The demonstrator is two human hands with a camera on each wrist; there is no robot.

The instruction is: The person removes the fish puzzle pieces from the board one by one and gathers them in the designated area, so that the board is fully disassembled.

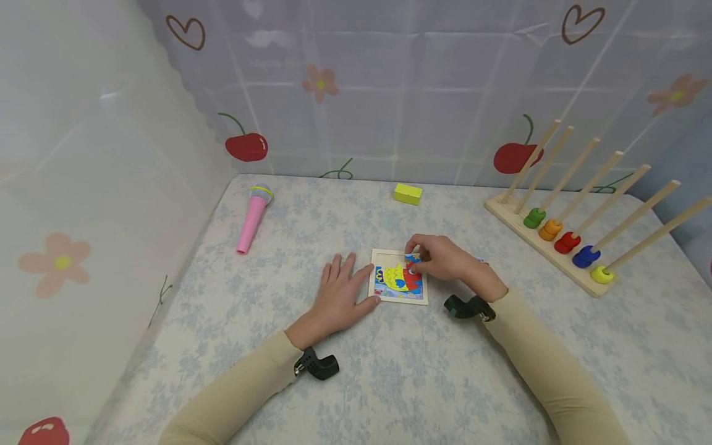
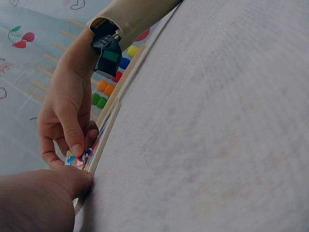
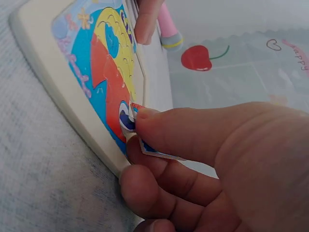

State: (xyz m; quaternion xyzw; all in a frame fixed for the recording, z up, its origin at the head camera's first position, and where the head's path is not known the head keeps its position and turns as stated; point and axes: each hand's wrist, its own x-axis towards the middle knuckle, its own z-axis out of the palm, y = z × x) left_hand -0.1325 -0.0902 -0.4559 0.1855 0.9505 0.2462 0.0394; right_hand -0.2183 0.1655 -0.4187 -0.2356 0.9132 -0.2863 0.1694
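Observation:
A square wooden puzzle board (image 1: 399, 301) with a yellow and red fish picture lies in the middle of the table. Its upper strip shows bare wood. My right hand (image 1: 442, 257) pinches a puzzle piece (image 3: 154, 152) between thumb and fingers, tilted over the board's upper right part beside the fish's eye. Flat on the cloth, my left hand (image 1: 336, 299) spreads its fingers, with thumb and index fingertip touching the board's left edge. Something small and colourful (image 1: 483, 261) pokes out behind my right wrist, mostly hidden.
At the right stands a wooden peg abacus (image 1: 547, 247) with coloured beads and tall slanting rods. A pink toy microphone (image 1: 253, 219) lies at the back left. Near the back edge sits a yellow block (image 1: 408, 194). Patterned curtains hang behind and to the left.

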